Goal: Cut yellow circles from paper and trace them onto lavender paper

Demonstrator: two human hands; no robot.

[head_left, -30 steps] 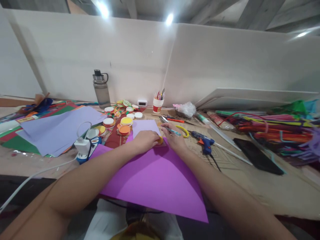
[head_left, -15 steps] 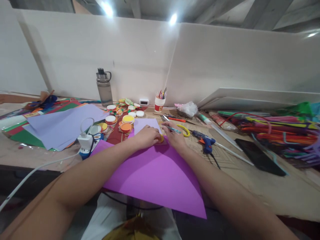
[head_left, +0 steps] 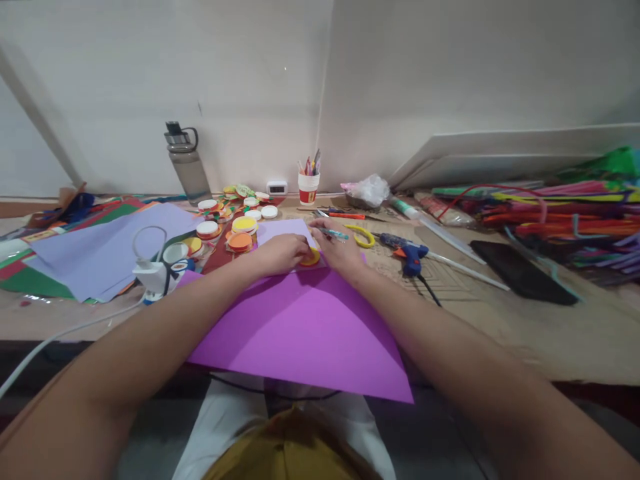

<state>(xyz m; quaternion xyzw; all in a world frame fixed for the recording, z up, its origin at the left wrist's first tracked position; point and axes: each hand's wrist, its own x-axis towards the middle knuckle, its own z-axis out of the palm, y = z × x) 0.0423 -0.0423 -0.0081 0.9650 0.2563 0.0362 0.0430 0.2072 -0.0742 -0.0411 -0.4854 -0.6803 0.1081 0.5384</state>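
A large purple sheet (head_left: 300, 333) lies at the table's front edge, with a smaller lilac sheet (head_left: 283, 229) on its far part. My left hand (head_left: 287, 253) rests on the lilac sheet, fingers closed on a yellow disc (head_left: 309, 257) that lies flat there. Beside it, my right hand (head_left: 337, 250) has a teal pen (head_left: 333, 234) held between its fingers, its palm down on the sheets. The right fingertips are close to the far right edge of the lilac sheet.
Round lids (head_left: 240, 241) sit left of the hands, near a charger (head_left: 153, 277) and lilac papers (head_left: 115, 247). A bottle (head_left: 189, 167) and pen cup (head_left: 309, 189) stand behind. Yellow-handled scissors (head_left: 361, 237), a blue glue gun (head_left: 413, 259) and a black phone (head_left: 523, 272) lie right.
The view has tilted downward. More of the yellow disc shows beside my left hand. My right hand still has the pen.
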